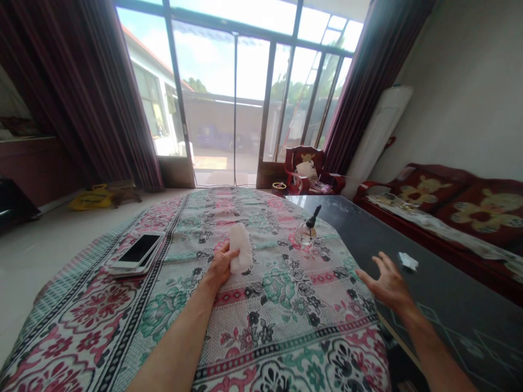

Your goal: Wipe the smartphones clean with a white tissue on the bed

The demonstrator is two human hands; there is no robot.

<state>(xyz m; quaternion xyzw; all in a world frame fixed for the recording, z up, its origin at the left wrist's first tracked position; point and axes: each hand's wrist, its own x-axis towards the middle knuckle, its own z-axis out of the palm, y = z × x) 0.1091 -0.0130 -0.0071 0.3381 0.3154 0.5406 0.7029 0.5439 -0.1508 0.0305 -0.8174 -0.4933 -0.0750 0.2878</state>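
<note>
My left hand (223, 264) is closed on a folded white cloth or tissue (240, 246), held over the middle of the patterned tablecloth (281, 321). Past the right edge of that table, my right hand (386, 283) is spread with nothing in it. A crumpled white tissue (407, 261) lies on the dark table just beyond its fingers. Between my hands, farther off, stands a clear spray bottle (306, 233) with a black nozzle. Stacked tablets (138, 253), the top one white with a dark screen, rest on the cloth at left.
The dark low table (441, 305) adjoins on the right, with a red wooden sofa (449, 201) behind it. A red armchair (312, 171) stands near the glass doors (229, 120). A yellow bag (93, 197) lies on the floor at left.
</note>
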